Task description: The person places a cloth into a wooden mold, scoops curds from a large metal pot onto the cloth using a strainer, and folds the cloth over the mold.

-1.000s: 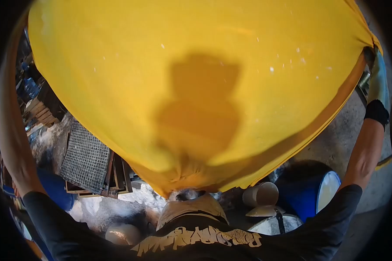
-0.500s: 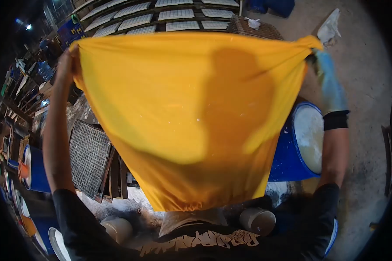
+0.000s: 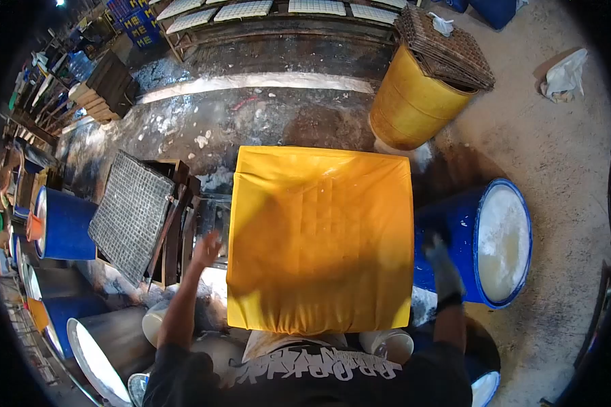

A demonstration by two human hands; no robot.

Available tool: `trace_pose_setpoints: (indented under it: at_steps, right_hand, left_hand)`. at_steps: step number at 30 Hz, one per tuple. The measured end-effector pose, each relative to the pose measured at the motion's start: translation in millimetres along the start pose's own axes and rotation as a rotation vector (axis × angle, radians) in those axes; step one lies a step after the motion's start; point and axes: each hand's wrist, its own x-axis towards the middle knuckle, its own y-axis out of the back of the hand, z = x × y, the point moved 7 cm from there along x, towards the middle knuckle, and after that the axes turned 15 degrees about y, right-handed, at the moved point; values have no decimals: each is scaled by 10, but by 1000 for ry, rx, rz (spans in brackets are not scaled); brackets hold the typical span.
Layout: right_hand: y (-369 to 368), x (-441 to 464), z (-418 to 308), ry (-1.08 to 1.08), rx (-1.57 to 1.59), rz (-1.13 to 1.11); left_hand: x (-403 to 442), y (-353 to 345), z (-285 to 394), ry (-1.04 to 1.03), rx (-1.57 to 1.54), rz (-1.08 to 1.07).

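Observation:
A yellow cloth (image 3: 321, 237) lies spread over a square, flat-topped form in front of me, its edges folded down at the corners and gathered in creases along my side. What is beneath it is hidden. My bare left hand (image 3: 208, 249) is just off the cloth's left edge, fingers loosely apart and nothing in them. On the other side, my gloved right hand (image 3: 442, 261) hangs beside the right edge, in front of a blue drum (image 3: 448, 217). Its fingers are dark and smeared by motion.
Gridded trays (image 3: 132, 217) lean on wooden frames at the left. A yellow barrel (image 3: 421, 98) topped with woven mats (image 3: 445, 51) stands at the back right. White slabs (image 3: 244, 9) rest on a rack behind. Blue drums and metal containers (image 3: 105, 346) line the left.
The yellow cloth, held up and stretched between both hands before, has come down flat over the square form. Both hands have let go of its far corners and moved down toward me.

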Motion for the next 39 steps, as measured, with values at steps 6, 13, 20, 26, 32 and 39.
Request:
trace_pose_setpoints:
  at_steps: [6,13,20,26,32,39]
  right_hand:
    - [-316,-2632,-124,-780,287,277]
    - [-709,-3322,-675,-705,799,780]
    - [-667,-3354,-1210,-448,950,905]
    - [-216,-3156,-1681,-311,808,921]
    - [337,-2765,-2475,-72,773,842]
    - [339,-2602,-1364,-197,337,521]
  left_hand:
    - [-2042,-666,203,156,-524,-220]
    - [-2384,-724,-130,61,-413,-72]
    - [-2555,-802,-92,84,-500,-97]
    - [-2884,88,86,98,-886,69]
    - [-3029,1302,859,-15,-1014,386]
    - [-2812,961,972,25,-690,201]
